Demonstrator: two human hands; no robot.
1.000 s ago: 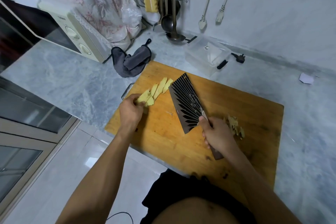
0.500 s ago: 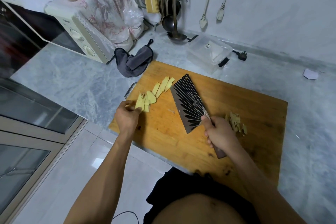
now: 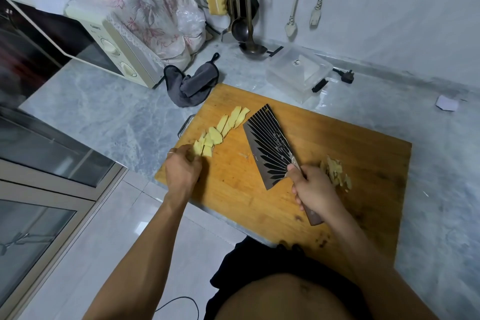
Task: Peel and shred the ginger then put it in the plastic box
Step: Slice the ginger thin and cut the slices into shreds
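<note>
Left hand [image 3: 181, 170] slid nearer along ginger slices [image 3: 220, 128], fingers curled on them; right hand [image 3: 315, 193] grips cleaver [image 3: 270, 145]. Wooden board [image 3: 350, 153], marble counter [image 3: 104, 112].

Pale yellow ginger slices [image 3: 222, 129] fanned on board's left, clear plastic box [image 3: 298, 73] beyond far edge

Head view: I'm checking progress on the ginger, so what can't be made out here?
- Left hand fingertips: curled under, behind the hand's back; the grip on the ginger slices is unclear.
- Cleaver edge: blade tilted; contact with the cutting board unclear.
- Peel scraps: partly behind the right hand.
- Plastic box: translucent; contents unclear.
- Microwave: cut by the left edge.
</note>
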